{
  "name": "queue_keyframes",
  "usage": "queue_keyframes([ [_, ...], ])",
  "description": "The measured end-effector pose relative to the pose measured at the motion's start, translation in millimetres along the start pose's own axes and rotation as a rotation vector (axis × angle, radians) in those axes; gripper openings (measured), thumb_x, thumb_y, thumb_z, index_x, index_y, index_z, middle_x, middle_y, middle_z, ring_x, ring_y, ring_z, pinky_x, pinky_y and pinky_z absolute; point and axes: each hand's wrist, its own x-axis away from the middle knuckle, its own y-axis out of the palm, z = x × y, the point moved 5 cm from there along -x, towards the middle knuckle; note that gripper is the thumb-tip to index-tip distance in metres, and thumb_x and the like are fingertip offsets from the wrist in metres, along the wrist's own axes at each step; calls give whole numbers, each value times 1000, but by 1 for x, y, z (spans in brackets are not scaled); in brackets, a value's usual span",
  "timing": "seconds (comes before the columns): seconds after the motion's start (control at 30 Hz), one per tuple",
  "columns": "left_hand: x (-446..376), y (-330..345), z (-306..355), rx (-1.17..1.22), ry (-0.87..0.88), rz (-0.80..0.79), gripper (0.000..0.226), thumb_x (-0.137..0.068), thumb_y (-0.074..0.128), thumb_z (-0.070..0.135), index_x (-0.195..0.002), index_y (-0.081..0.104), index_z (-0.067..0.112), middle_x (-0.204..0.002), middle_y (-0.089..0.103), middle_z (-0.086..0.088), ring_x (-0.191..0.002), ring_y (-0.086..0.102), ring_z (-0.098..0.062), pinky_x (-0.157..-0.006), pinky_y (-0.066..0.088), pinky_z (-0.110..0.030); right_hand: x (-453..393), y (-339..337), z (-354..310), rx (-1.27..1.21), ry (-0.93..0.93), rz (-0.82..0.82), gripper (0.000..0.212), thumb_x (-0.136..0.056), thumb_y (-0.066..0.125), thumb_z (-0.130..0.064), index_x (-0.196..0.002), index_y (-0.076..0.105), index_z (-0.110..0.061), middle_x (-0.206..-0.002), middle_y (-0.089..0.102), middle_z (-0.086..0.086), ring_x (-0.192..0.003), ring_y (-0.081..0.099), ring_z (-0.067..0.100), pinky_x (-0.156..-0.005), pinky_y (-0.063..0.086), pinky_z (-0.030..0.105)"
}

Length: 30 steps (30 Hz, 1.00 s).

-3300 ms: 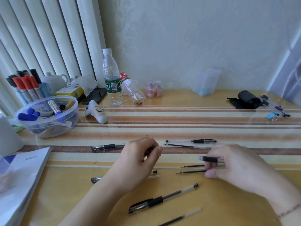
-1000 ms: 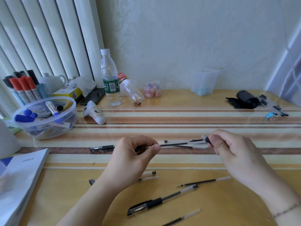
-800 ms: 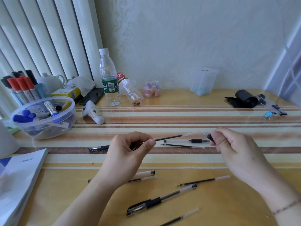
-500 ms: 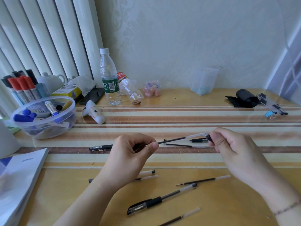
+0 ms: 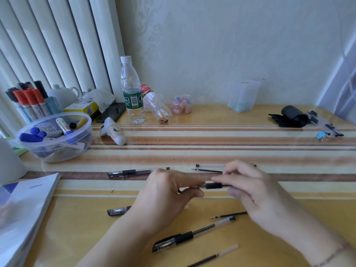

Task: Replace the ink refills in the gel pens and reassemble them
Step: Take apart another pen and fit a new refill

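**Pen held level between both hands above the middle of the desk**

A gel pen is held between the two hands, its long axis running left to right, parallel to the front edge of the desk. The tip end is pinched by the left hand between thumb and forefinger; the barrel past the black sleeve is gripped by the right hand, whose fingers are curled round it. Both hands are equally close, so the closing twist or push is judged to run along that axis.

Nearer the front edge lie a second pen, two loose refills and a capped piece partly hidden by the left wrist. Behind the hands lie a capped pen, a clear barrel and a thin refill. Nothing is seen between the hands. A tub of markers stands at the left edge, well apart.
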Motion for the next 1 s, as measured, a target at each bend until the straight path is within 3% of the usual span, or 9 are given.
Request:
queue_keyframes([
  [0.17,2,-1,3,-68,11,17,37,-79,75,28,-112,67,43,-87,75,23,-78,68,11,-68,55,-20,1,1,-2,-62,6,197,57,-80,67,8,-121,63,-32,-97,65,-25,-87,61,-14,-70,52,9],
  [0.3,2,0,5,-102,-27,8,41,-79,75,32,-116,63,46,-84,74,26,-61,63,8,-67,54,-21,1,1,-5,-63,19,136,37,-87,58,-39,-123,54,-46,-97,60,-27,-67,61,5,-62,54,23],
  [0.37,1,-2,4,-121,-45,6,42,-80,75,32,-117,63,47,-85,74,26,-59,58,7,-66,49,-18,0,4,-4,-78,15,116,40,-84,65,-36,-120,53,-48,-99,56,-22,-60,54,15,-59,52,28],
  [0.43,1,-3,5,-113,-54,-2,41,-80,75,32,-116,63,47,-86,74,25,-64,60,4,-68,50,-18,-1,2,-5,-70,21,145,37,-87,63,-26,-118,58,-46,-85,62,-20,-56,55,7,-53,45,15],
  [0.5,1,0,6,-111,-50,-44,39,-79,75,32,-114,65,46,-87,75,23,-73,64,8,-72,51,-18,-1,1,-7,-73,56,132,32,-91,47,-39,-120,58,-44,-69,65,-20,-55,56,-4,-51,41,9],
  [0.6,1,3,4,-144,-54,-84,23,-79,73,37,-102,73,36,-88,76,19,-84,68,4,-75,54,-22,1,6,-11,-68,92,6,35,-82,44,-64,-113,53,-52,-86,60,-25,-68,55,-1,-55,42,15],
  [0.7,0,2,-1,-211,-62,-83,20,-79,69,47,-94,74,35,-79,76,16,-77,68,0,-72,52,-22,1,6,-11,-1,118,13,21,-76,71,-47,-89,56,-41,-87,53,-35,-65,50,2,-49,34,14],
  [0.9,0,5,3,-340,91,-24,34,-77,49,52,-73,74,28,-75,73,15,-69,68,-7,-52,53,-30,-1,-1,-20,212,90,142,10,-80,61,-31,-74,69,-31,-59,65,-24,-48,57,3,-39,39,19],
  [1.0,1,5,10,-370,172,17,26,-81,58,42,-67,72,24,-73,71,15,-62,64,-6,-45,49,-28,1,2,-18,214,104,130,17,-74,61,-15,-68,65,-31,-49,44,-35,-41,39,-11,-43,25,6],
])
